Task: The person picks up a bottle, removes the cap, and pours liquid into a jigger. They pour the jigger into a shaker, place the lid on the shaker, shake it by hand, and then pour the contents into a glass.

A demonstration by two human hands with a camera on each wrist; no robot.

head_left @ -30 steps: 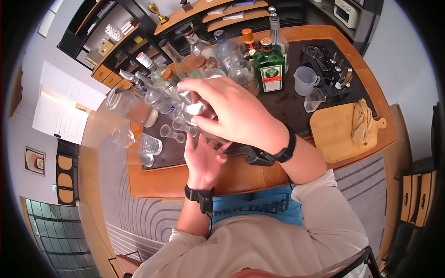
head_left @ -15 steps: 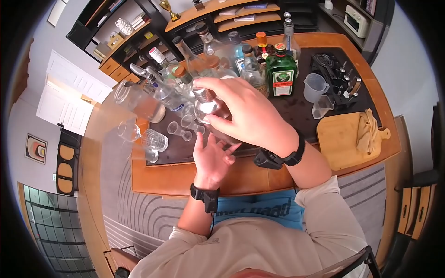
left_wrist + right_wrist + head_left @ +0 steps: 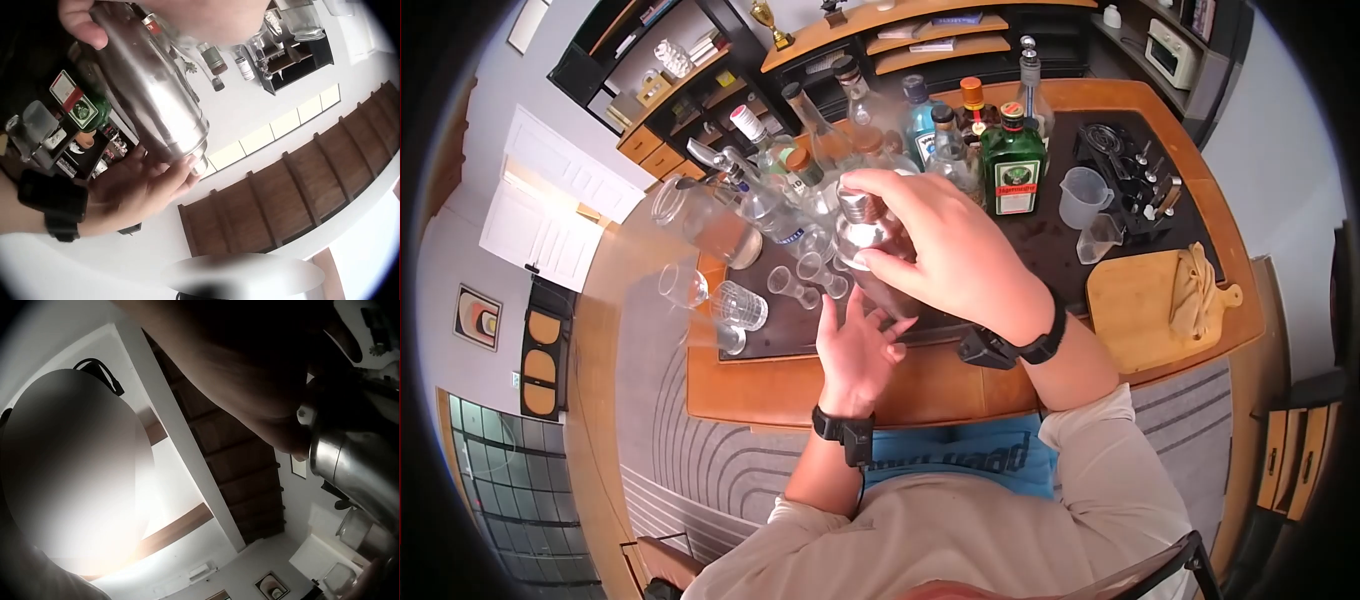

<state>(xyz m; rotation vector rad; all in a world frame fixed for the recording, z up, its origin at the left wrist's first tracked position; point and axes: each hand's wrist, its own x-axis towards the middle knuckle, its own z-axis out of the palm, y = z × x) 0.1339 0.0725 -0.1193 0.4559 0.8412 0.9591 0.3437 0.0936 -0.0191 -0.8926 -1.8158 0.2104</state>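
Observation:
In the head view, my right hand grips a shiny metal shaker near its top, index finger by the cap and thumb on the shoulder. My left hand is palm up with fingers spread, at the shaker's lower end. The left wrist view has the shaker slanting across, the right hand at its narrow cap and the left hand beside its wide end; firm contact there is unclear. Part of the shaker shows in the right wrist view beside the dark right hand.
Behind the hands stand several bottles, including a green bottle. Left lie a glass jar, a ridged tumbler and small glasses. Right are a plastic measuring cup, bar tools on a black stand, and a cutting board with a cloth.
The head view has shifted, so the table and bottles sit farther right and lower in it. Both hands keep nearly the same pose around the shaker.

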